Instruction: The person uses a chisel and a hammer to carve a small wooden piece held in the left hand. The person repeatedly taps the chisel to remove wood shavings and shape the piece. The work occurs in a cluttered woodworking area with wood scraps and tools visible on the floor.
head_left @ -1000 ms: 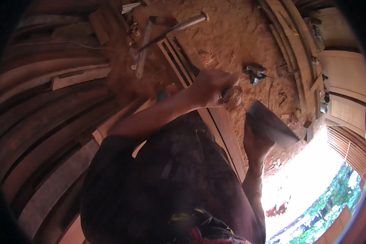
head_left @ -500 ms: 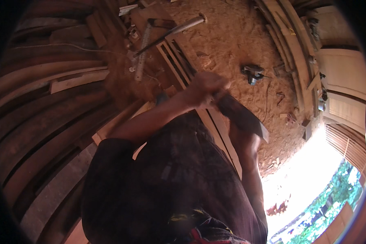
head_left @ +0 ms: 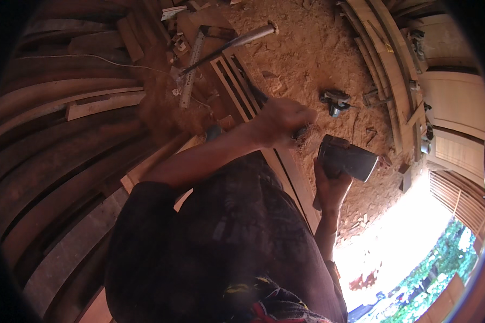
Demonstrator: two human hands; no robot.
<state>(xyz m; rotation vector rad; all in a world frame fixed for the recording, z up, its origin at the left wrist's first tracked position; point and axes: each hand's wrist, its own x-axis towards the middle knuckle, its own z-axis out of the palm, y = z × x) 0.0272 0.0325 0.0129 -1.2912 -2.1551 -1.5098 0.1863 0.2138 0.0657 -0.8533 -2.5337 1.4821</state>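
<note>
My left hand is closed around a dark-handled tool that looks like a chisel. Its handle end sticks out on the right, and a dark shank shows on the far side; the tip cannot be made out. The tool is over a narrow wooden workpiece with long slots, which runs from the far left to beside my lap. To the right, my right hand grips a hatchet close under its dark head. The bright cutting edge points right and the blunt back faces my left hand, with a gap between them.
A metal try square and a long-shafted tool lie at the far left. A small dark power tool rests on sawdust-covered ground. Stacked planks line the left; long boards curve along the right.
The hatchet has swung away to the right from my left hand, and its head has turned. My left hand has shifted slightly right, still gripping its tool.
</note>
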